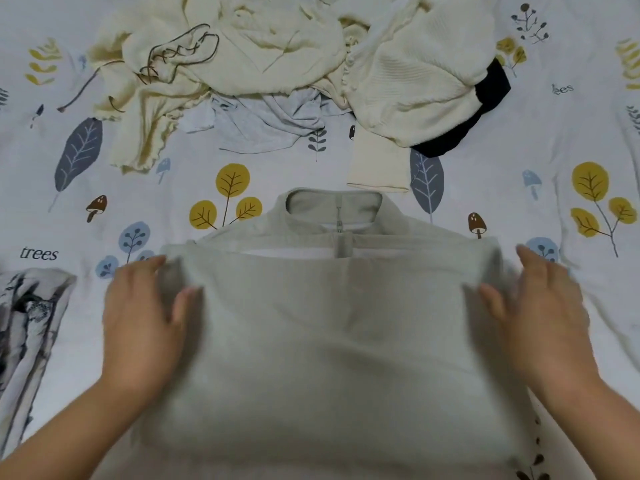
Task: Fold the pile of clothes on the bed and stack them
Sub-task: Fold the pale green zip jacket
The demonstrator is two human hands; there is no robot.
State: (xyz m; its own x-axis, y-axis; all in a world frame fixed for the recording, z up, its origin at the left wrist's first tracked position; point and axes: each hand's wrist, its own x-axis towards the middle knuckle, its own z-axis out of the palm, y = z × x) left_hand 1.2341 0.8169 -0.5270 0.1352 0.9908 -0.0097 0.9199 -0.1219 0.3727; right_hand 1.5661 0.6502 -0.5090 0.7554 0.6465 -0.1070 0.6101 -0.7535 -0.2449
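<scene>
A grey-green garment (329, 334) with a high collar and back zip lies on the bed, its lower part folded up over the body to just below the collar. My left hand (145, 317) holds the folded layer's left edge, thumb on top and fingers along the side. My right hand (543, 306) does the same at the right edge. Both hands are motion-blurred. At the far side lies the unfolded pile: cream knitwear (277, 39) with a brown cord, a pale grey-blue top (266, 119), a ribbed cream sweater (415, 81) and a black item (485, 105).
The bedsheet (554, 161) is white with printed leaves, trees and mushrooms. A grey, black and white patterned cloth (31, 334) lies at the left edge, near my left forearm.
</scene>
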